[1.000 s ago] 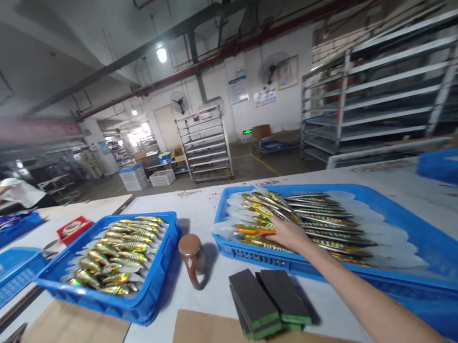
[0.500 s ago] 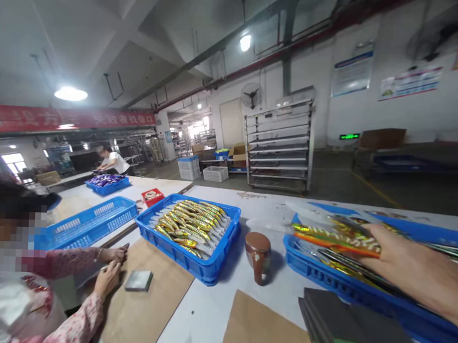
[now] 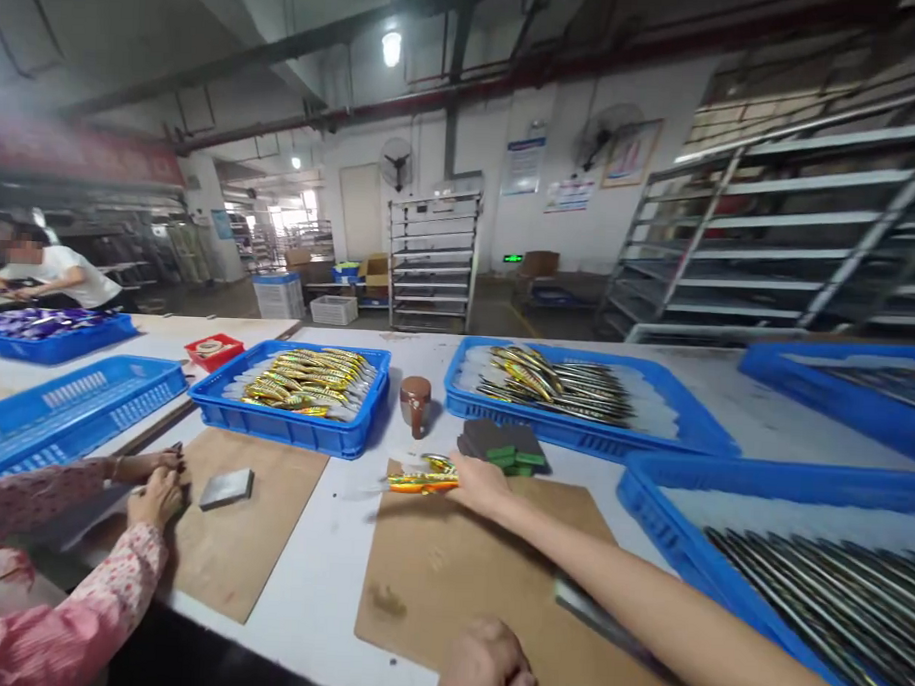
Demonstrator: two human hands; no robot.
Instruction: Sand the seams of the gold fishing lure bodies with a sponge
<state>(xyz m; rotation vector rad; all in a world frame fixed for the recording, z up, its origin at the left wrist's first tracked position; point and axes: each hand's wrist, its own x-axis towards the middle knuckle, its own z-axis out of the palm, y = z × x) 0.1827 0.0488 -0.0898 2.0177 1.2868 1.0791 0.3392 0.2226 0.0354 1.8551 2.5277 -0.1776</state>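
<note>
My right hand [image 3: 481, 484] is closed around a few fishing lures [image 3: 423, 480] with yellow-green backs, orange bellies and clear tails pointing left. It is over the upper part of a brown board [image 3: 449, 573]. My left hand [image 3: 489, 664] is at the lower edge of that board, fingers curled in; whatever lies inside them is hidden. Just beyond my right hand are dark sanding blocks [image 3: 499, 445] with green sides. Behind those, a blue tray [image 3: 651, 390] holds gold lures lying on dark striped ones. A flat grey piece [image 3: 584, 603] is partly covered by my right forearm.
Left of a brown wooden-looking object [image 3: 414, 402] stands a blue tray [image 3: 289, 432] of gold lures. At right, another tray [image 3: 647, 490] holds dark slim lures. A co-worker's hands [image 3: 156, 488] are at a second board [image 3: 248, 536], beside a grey block [image 3: 227, 488].
My right hand has moved from the blue tray to above the brown board, carrying the lures. The view has turned right, and my left hand has come into sight.
</note>
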